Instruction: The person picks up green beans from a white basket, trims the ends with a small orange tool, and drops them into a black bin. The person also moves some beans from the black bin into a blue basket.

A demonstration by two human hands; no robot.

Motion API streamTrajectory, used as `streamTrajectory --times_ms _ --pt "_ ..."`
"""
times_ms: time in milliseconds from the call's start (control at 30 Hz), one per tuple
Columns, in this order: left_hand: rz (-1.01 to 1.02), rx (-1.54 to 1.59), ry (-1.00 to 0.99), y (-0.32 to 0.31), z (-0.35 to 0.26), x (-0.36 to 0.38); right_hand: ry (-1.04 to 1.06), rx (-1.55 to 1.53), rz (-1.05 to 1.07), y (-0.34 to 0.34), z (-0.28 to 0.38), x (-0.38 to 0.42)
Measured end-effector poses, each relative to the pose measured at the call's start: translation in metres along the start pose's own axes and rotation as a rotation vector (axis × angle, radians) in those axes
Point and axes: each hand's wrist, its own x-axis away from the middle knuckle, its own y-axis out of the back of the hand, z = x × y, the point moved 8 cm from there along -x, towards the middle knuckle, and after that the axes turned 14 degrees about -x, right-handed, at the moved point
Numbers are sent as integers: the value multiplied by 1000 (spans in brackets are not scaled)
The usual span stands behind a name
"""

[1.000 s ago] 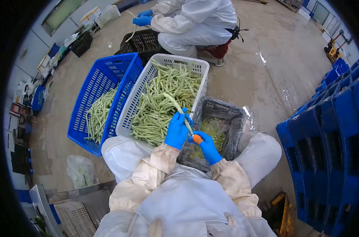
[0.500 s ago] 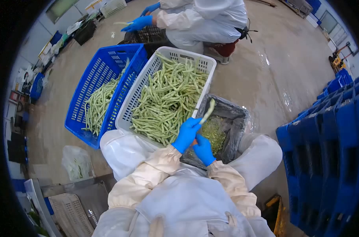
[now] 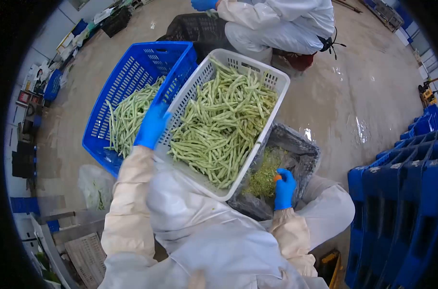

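Note:
My left hand [image 3: 152, 127], in a blue glove, is over the near part of the blue crate [image 3: 99, 115], beside the white crate. It is a little blurred, its fingers look stretched out, and no bean shows in it. Green beans [image 3: 132, 118] lie in the blue crate; a bigger heap of green beans [image 3: 224, 125] fills the white crate [image 3: 277, 103]. My right hand [image 3: 285, 189] is closed around a small tool with an orange end [image 3: 277, 177]; the rest of the tool is hidden. Beneath that hand, a bin lined with dark plastic [image 3: 305, 147] holds green trimmings [image 3: 265, 176].
Across from me sits a person in white [image 3: 281, 24], with a blue glove, beside a dark crate [image 3: 192, 29]. Blue pallets [image 3: 397, 202] are stacked at my right. A clear plastic bag [image 3: 94, 185] lies on the wet floor at left.
My left hand has moved left from the bin to the blue crate, and the bean it held is out of it. My right hand has shifted right. The view has turned slightly.

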Motion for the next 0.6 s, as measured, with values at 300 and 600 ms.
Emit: streamTrajectory --times_ms 300,600 --pt "88 -399 -79 -259 -20 -6 -237 -80 172 -35 -28 3" --pt "238 -667 -67 -288 -25 -4 -112 188 240 -46 -16 9"
